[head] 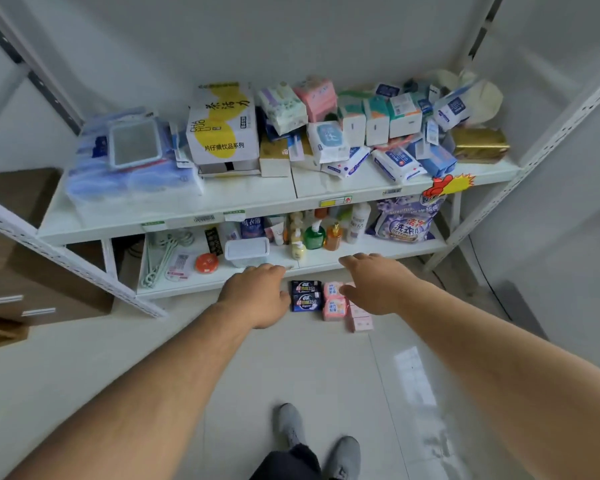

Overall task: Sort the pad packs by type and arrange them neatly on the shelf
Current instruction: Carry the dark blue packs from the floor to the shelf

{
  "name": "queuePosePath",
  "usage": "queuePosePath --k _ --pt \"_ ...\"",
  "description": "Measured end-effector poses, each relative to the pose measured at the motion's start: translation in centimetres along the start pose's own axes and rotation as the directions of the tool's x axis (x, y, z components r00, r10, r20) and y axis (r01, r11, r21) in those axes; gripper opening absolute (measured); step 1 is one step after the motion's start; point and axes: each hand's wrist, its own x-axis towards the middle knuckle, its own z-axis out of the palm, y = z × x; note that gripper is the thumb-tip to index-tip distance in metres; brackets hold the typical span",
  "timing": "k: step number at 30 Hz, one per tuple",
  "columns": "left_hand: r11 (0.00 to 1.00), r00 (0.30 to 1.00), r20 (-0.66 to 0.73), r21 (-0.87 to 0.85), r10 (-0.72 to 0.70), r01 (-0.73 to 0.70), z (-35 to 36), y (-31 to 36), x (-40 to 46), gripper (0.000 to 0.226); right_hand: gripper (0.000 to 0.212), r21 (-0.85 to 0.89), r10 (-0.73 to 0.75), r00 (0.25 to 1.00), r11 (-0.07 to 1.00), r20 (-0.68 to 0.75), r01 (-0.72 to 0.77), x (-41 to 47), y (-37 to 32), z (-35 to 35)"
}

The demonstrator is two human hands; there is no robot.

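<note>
On the pale floor in front of the white shelf (222,202) lie two dark blue pad packs (305,295), one behind the other. Beside them on the right lie pink pad packs (334,308) and paler pink ones (361,323) in a row. My left hand (257,296) hovers just left of the dark blue packs, fingers curled downward, holding nothing. My right hand (374,282) reaches over the pink packs with fingers spread, covering part of them. Neither hand grips a pack.
The upper shelf board holds a white and yellow carton (222,133), tissue and wipe packs (371,133) in a jumble, and a blue mirror (134,142). The lower board carries bottles (314,235), a plastic tub (246,251) and a purple detergent bag (406,220). A wooden cabinet (25,258) stands left.
</note>
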Motion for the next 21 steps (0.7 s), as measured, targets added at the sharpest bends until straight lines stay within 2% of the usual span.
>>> queuePosePath --k 4,12,15,21 --pt "0.998 0.999 0.041 -0.064 -0.018 0.021 3.3 -1.8 3.7 0.045 0.055 0.038 0.074 0.993 0.996 0.089 -0.078 3.2 0.8 3.1" --pt "0.993 0.972 0.230 -0.084 -0.057 0.078 13.5 -6.6 13.2 0.049 0.046 0.005 0.138 0.969 0.990 0.203 -0.142 12.4 1.7 10.6" --pt "0.981 0.964 0.248 -0.140 -0.094 0.131 17.4 -7.5 17.1 0.050 0.039 0.028 0.135 0.964 0.989 0.230 -0.145 16.5 2.2 14.0" --pt "0.887 0.941 0.274 -0.359 -0.196 0.290 27.3 -8.9 26.3 0.061 0.050 0.061 0.124 0.963 0.988 0.238 -0.142 26.4 4.5 22.2"
